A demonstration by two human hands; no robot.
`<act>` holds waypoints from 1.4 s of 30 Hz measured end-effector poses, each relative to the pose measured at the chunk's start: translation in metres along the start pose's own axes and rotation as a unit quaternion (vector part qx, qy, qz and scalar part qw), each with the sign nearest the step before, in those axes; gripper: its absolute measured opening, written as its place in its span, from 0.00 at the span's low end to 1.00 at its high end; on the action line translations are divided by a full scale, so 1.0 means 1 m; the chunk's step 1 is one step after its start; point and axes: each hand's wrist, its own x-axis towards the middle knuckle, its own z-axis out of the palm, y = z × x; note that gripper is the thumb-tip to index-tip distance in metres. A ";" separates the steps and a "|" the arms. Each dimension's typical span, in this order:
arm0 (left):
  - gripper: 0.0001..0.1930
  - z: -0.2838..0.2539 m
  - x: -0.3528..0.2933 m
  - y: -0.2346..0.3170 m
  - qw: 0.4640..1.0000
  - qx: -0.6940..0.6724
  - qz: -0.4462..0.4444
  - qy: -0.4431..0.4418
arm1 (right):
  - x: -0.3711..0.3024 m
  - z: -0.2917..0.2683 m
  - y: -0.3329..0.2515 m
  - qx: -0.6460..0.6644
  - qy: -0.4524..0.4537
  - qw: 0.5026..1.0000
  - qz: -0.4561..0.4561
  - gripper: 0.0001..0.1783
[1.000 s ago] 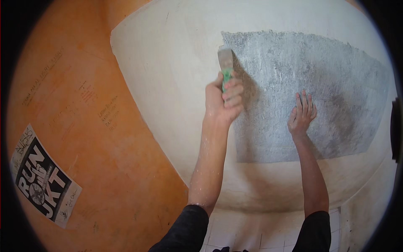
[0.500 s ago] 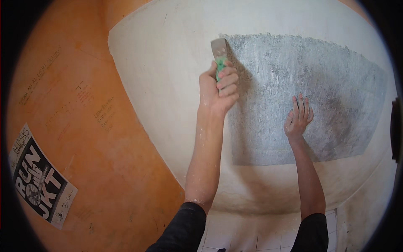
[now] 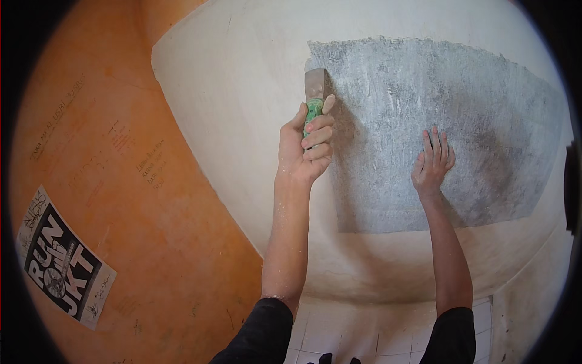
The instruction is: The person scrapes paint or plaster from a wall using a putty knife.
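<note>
L hand (image 3: 305, 148) + scraper (image 3: 314, 91) moved up-left to grey patch (image 3: 436, 127) edge; R hand (image 3: 433, 162) edged up

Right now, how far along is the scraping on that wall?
Done: a large grey patch is scraped bare in the cream wall. In hand: the left hand holds a green-handled scraper at the patch's upper left edge; the right hand lies flat on the bare area. Left: cream paint all around the patch.

Bright, even daylight; soft shadows right of both arms on wall (image 3: 242, 91). Sharp focus at centre. Strong fisheye bending, black vignette at corners.
</note>
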 end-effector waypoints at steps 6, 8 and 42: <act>0.22 0.018 0.009 0.007 0.999 0.020 0.025 0.017 | 0.001 0.000 -0.003 0.006 -0.006 1.000 0.004 0.23; 0.21 0.008 0.007 -0.003 0.998 0.038 0.032 0.024 | 0.001 -0.001 0.000 0.002 -0.001 1.000 0.001 0.23; 0.21 0.021 0.009 0.013 0.988 0.124 0.038 0.089 | 0.000 0.002 -0.003 -0.002 0.012 1.000 -0.005 0.23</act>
